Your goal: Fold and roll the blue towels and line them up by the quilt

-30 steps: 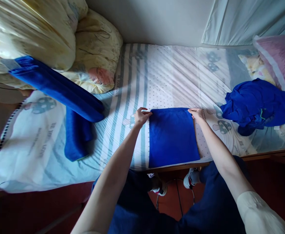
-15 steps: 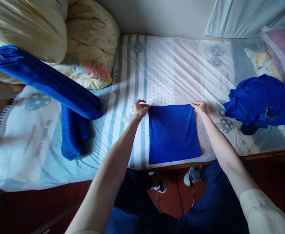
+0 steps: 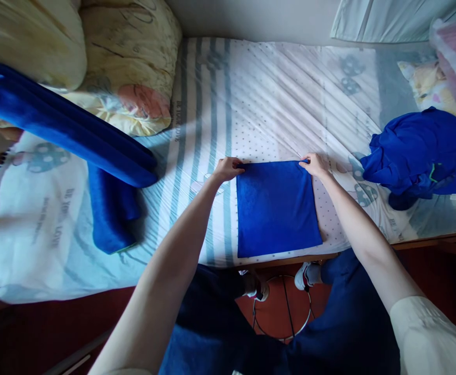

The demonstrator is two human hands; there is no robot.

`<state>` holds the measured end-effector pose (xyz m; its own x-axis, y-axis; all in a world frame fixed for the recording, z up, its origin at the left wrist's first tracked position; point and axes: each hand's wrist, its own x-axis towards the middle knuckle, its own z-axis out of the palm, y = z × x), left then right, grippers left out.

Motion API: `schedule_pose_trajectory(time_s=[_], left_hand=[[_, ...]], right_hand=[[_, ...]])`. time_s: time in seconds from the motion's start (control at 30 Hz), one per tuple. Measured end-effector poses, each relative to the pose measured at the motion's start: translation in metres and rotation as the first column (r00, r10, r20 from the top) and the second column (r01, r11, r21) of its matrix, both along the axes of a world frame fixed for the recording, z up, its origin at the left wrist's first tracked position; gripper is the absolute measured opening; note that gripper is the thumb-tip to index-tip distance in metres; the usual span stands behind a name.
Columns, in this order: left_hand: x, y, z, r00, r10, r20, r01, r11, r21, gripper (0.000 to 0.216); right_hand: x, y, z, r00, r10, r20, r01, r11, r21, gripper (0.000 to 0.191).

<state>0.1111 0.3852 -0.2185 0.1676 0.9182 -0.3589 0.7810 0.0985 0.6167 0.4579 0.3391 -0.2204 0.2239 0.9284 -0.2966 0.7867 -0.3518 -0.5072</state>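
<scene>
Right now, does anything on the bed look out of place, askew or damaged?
No spill or damage shows. What stands out is the crumpled blue heap at the right: it is bunched up, while the blue cloth held at its far corners by the left hand and right hand lies mostly flat. The bedsheet shows diagonal creases.

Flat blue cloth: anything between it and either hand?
Nothing visible. The left hand and right hand pinch the flat blue cloth at its far corners. The crumpled blue cloth lies apart, to the right.
</scene>
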Motion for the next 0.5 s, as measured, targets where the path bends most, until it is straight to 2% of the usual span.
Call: schedule_pose_trajectory(time_s=[0.13, 0.2, 0.3, 0.4, 0.5], left_hand=[[0.001, 0.010, 0.007, 0.993, -0.110, -0.047, 0.106, 0.992, -0.074, 0.016], [0.001, 0.011, 0.012, 0.993, -0.105, -0.049, 0.101, 0.992, -0.081, 0.018], [-0.002, 0.011, 0.017, 0.998, -0.068, -0.014, 0.067, 0.994, -0.084, 0.020], [-0.006, 0.012, 0.017, 1.000, 0.002, 0.026, -0.001, 0.999, -0.054, 0.018], [0.002, 0.008, 0.013, 0.990, 0.142, 0.012, -0.142, 0.985, 0.096, 0.017]], right_hand=[[0.005, 0.012, 0.008, 0.987, 0.130, 0.098, -0.113, 0.980, -0.163, 0.028], [0.010, 0.017, 0.008, 0.978, 0.181, 0.105, -0.154, 0.962, -0.226, 0.030], [0.018, 0.024, 0.004, 0.979, 0.200, 0.026, -0.184, 0.936, -0.299, 0.033], [0.024, 0.025, 0.002, 0.991, 0.130, -0.020, -0.131, 0.959, -0.252, 0.033], [0.013, 0.018, 0.007, 0.997, 0.010, 0.078, -0.003, 0.997, -0.082, 0.032]])
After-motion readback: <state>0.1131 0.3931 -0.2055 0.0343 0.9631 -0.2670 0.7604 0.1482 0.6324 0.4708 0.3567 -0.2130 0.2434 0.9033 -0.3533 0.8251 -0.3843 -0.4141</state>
